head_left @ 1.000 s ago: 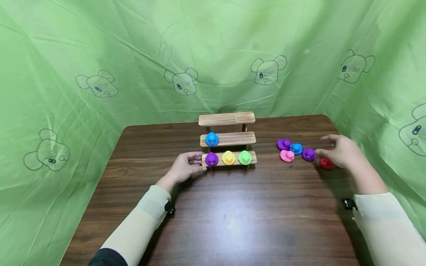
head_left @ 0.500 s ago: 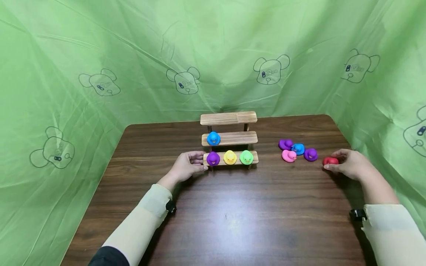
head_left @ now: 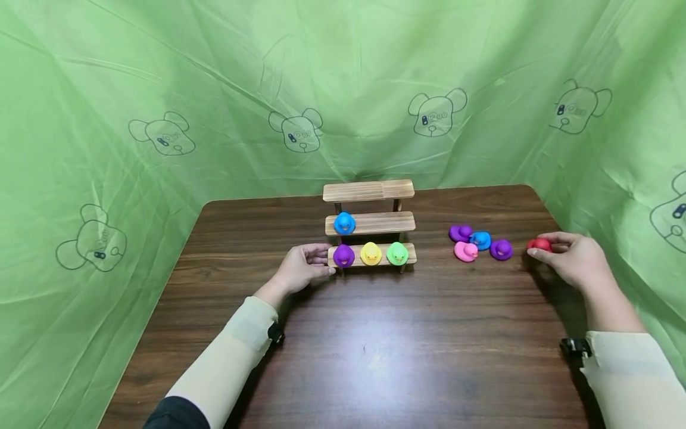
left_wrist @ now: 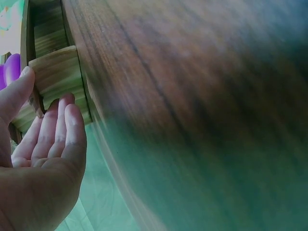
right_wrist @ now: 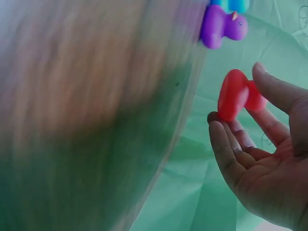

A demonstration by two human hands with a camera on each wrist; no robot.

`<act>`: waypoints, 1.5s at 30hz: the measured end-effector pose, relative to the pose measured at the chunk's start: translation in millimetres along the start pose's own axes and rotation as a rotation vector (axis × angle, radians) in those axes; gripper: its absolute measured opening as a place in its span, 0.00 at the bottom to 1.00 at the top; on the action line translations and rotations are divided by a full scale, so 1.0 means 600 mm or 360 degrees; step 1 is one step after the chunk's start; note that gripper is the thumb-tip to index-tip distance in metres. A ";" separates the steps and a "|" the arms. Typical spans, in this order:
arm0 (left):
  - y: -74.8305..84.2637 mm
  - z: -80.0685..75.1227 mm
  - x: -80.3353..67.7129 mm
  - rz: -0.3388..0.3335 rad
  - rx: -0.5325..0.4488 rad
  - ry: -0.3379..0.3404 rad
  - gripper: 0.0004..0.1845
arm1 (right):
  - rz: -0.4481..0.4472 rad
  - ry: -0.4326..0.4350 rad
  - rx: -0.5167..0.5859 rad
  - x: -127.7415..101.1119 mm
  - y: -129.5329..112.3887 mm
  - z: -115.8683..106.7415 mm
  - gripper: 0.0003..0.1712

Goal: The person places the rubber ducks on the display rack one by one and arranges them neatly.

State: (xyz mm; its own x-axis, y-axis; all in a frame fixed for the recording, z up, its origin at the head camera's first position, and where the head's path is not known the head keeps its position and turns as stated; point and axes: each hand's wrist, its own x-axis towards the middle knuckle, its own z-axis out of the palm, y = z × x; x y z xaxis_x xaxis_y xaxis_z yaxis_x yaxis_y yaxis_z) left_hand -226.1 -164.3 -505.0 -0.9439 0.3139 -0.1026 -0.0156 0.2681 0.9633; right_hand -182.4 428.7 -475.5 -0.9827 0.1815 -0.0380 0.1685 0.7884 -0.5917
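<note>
My right hand (head_left: 576, 259) pinches a red rubber duck (right_wrist: 234, 96) between thumb and fingertips, close above the table at the right. My left hand (head_left: 298, 269) grips the left end of a three-tier wooden stand (head_left: 383, 223), thumb at the front edge of the lowest shelf and fingers behind it. On that shelf sit a purple duck (head_left: 343, 256), a yellow duck (head_left: 371, 254) and a green duck (head_left: 398, 254) in a row. A blue duck (head_left: 345, 223) stands at the left end of the middle shelf.
Left of the right hand, loose ducks lie clustered on the brown table (head_left: 321, 357): a pink one (head_left: 465, 251), a blue one (head_left: 480, 241), a purple one (head_left: 501, 249) and another purple one (head_left: 460, 233). Green cloth (head_left: 364, 89) surrounds the table's back and sides.
My right hand came down to the red duck, took hold of it and shifted it slightly up in the head view. My left hand stayed at the stand.
</note>
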 end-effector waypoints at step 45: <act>0.007 -0.001 -0.002 -0.0011 0.0017 -0.0002 0.31 | -0.0584 -0.0121 0.0684 -0.006 -0.367 0.138 0.22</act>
State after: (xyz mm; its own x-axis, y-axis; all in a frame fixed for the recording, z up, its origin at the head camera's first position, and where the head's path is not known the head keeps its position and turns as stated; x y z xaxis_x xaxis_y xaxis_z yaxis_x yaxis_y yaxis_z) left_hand -225.4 -164.1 -500.5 -0.9433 0.3133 -0.1094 -0.0184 0.2797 0.9599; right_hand -222.1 205.7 -412.1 -0.9764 -0.1146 0.1831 -0.2158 0.4788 -0.8510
